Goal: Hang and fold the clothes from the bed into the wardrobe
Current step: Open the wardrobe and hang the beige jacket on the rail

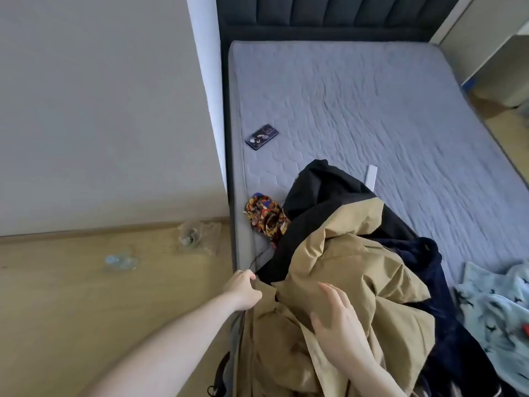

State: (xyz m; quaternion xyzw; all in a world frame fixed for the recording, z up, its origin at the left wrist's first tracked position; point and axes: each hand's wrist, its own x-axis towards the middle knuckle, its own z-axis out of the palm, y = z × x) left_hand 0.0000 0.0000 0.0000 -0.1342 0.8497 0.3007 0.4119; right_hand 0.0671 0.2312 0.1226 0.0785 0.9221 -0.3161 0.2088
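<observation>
Two bare forearms in view, no sleeves reaching as far as the wrists or the visible part of either arm. Left hand (243,289) and right hand (336,328): no rings, watch, bracelet or gloves to be seen; fingers (329,293) of the right hand slender, nails short and unpainted so far as the picture shows. Upper arms and clothing out of frame.

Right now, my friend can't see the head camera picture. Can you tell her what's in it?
A person's left hand grips the edge of a tan coat heaped on a grey bed, while the right hand rests open on it. Dark clothes, a patterned cloth and a phone lie nearby.
</observation>
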